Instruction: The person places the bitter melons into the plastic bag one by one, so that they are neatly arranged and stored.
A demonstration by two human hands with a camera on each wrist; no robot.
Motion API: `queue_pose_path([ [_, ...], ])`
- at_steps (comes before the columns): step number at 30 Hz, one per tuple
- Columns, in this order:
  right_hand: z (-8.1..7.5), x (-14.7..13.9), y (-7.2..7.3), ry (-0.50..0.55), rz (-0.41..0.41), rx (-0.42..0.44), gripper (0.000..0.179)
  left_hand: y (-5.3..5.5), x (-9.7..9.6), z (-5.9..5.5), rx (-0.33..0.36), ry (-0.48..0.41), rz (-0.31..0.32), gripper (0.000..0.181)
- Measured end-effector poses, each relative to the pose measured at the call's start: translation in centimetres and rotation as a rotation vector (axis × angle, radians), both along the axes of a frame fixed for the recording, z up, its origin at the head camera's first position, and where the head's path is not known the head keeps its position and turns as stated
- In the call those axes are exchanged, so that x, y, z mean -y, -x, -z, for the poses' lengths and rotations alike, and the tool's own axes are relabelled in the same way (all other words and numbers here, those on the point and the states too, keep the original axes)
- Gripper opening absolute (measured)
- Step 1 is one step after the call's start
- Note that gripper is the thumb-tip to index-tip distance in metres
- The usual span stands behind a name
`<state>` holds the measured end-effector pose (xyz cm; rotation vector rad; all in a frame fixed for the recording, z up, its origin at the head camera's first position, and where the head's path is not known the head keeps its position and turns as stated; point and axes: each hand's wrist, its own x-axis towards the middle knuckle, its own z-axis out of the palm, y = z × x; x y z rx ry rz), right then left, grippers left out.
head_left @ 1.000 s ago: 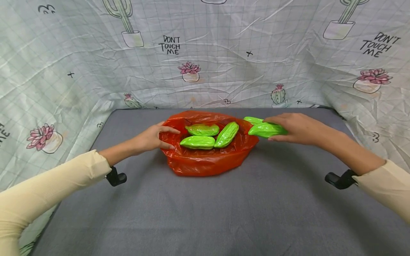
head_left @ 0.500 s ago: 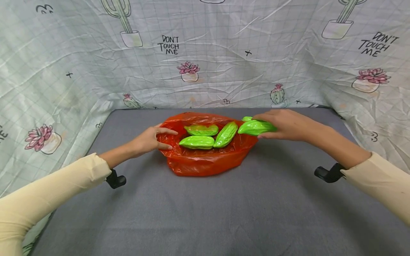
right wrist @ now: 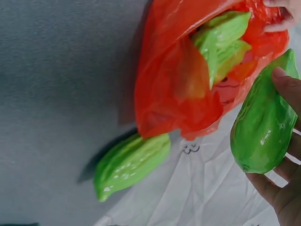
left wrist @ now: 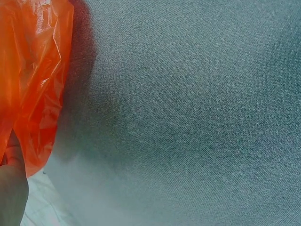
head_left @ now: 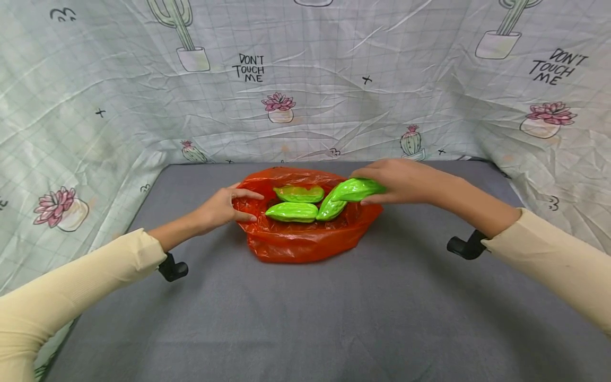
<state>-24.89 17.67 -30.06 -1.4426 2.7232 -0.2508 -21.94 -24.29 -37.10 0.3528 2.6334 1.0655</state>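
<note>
Leftmost, the left hand gripped the red bag, seemingly to hold it spread wide; three green vegetables lay inside, and the right hand grasped a fourth vegetable above the bag's right end.

From here the bag looks red-orange mid-frame, the gourds in it lime green; plain grey table below, cream sleeves at either side, pale gridded cloth up top, with pink succulents.
</note>
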Motion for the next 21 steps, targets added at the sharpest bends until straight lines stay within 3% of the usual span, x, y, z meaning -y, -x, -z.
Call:
queue_pose_path([
  [21, -0.3, 4.0, 2.2, 0.013, -0.141, 0.050, 0.053, -0.2, 0.0, 0.0, -0.036, -0.011, -0.001, 0.051],
])
